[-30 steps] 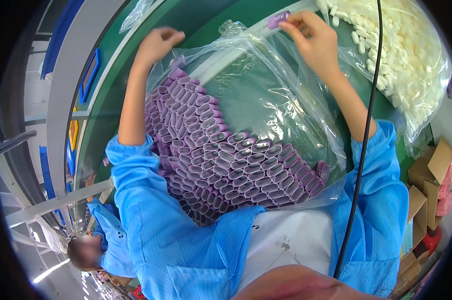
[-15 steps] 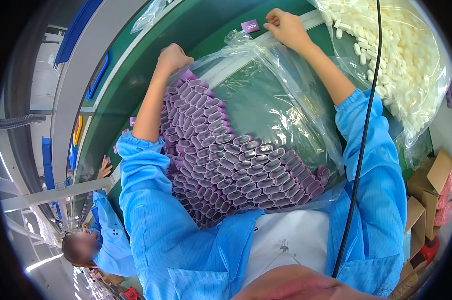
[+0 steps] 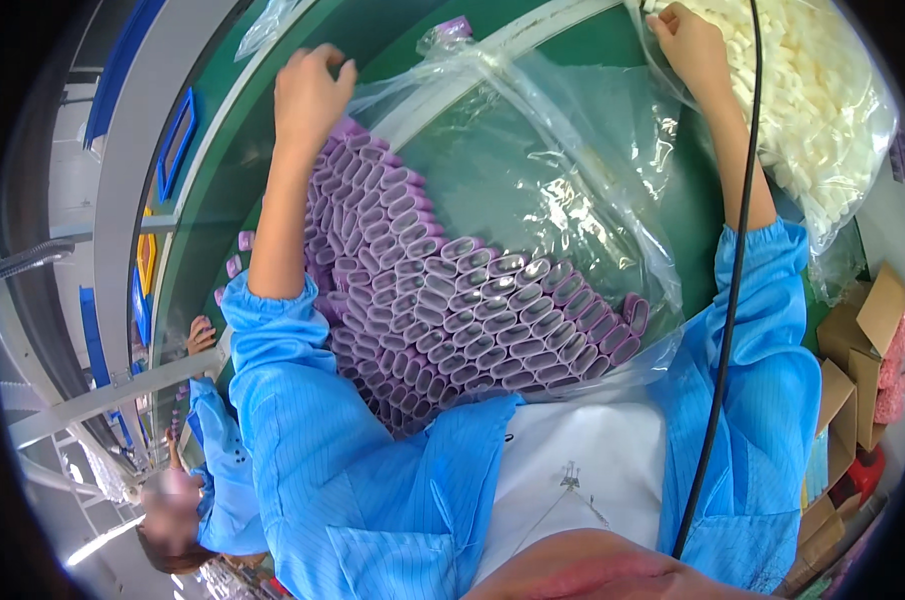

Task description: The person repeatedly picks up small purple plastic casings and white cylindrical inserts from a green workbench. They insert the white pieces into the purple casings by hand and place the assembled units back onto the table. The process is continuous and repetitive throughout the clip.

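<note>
Sleeve bag: one clear plastic bag (image 3: 563, 205) spreads over the green tabletop (image 3: 393, 60); hollow purple oval sleeves (image 3: 473, 300) crowd its left and near side, and its far right part shows only film.
Sleeve direction: the packed sleeves mostly stand on end, open mouths upward; the ovals' long axes run mainly from lower left to upper right in the near rows, more mixed at the left.
Sleeve count: far too many in the pack to count reliably; one at its right end tilts out of line.
Lone sleeve: one purple sleeve (image 3: 454, 28) lies beyond the bag's far edge, its long side rising slightly to the right.
Side pieces: three small purple pieces (image 3: 246, 240) lie in a row left of the left forearm.
White-piece bag: a second clear bag (image 3: 831, 222), upper right, is heaped with short white rod-like pieces (image 3: 813, 110), uncounted.
Left hand: the left hand (image 3: 315, 95) is over the pack's far left corner, thumb and forefinger curved with a narrow gap; contact with the sleeves is unclear.
Right hand: the right hand (image 3: 693, 50) is at the white-piece bag's left edge, fingertips nearly together; whether its grip holds anything, I cannot tell.
Boxes: open cardboard boxes (image 3: 866, 330) stand at the right.
</note>
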Demonstrator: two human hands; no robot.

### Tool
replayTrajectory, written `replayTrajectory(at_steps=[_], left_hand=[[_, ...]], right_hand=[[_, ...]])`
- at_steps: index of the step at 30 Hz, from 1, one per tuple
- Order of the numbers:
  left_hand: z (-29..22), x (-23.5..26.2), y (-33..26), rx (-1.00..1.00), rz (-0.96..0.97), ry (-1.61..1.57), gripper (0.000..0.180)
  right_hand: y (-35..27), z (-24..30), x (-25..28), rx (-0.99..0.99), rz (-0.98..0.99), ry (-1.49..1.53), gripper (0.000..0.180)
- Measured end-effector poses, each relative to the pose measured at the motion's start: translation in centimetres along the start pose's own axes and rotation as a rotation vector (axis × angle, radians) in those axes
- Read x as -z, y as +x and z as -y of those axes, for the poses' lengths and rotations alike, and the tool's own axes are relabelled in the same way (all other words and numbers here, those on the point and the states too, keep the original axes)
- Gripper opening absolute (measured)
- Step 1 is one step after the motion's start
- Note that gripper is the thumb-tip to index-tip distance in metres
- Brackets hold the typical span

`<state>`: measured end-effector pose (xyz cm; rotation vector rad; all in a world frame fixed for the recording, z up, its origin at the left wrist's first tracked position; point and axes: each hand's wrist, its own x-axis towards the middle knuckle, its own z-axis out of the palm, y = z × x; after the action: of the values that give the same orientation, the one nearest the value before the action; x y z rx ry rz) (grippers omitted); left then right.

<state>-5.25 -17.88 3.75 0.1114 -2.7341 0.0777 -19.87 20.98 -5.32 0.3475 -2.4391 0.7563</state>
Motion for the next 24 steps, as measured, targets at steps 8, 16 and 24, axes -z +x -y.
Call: replayTrajectory(at_steps=[8,16,24], left_hand=[[-10.5,5.8,-10.7,-0.299,0.520,-0.682,0.030],[-16.8,3.8,-10.5,-0.587,0.913,-0.678,0.038],[-14.2,3.1,-8.6,-0.098,0.775,-0.926,0.028]], right_hand=[[0.7,-1.6,-4.7,0.184,-0.122,-0.189,0.016],[-0.7,-0.5,-1.9,0.144,-0.112,-0.138,0.014],[-3.8,8.7,4.6,-0.042,-0.012,0.729,0.014]])
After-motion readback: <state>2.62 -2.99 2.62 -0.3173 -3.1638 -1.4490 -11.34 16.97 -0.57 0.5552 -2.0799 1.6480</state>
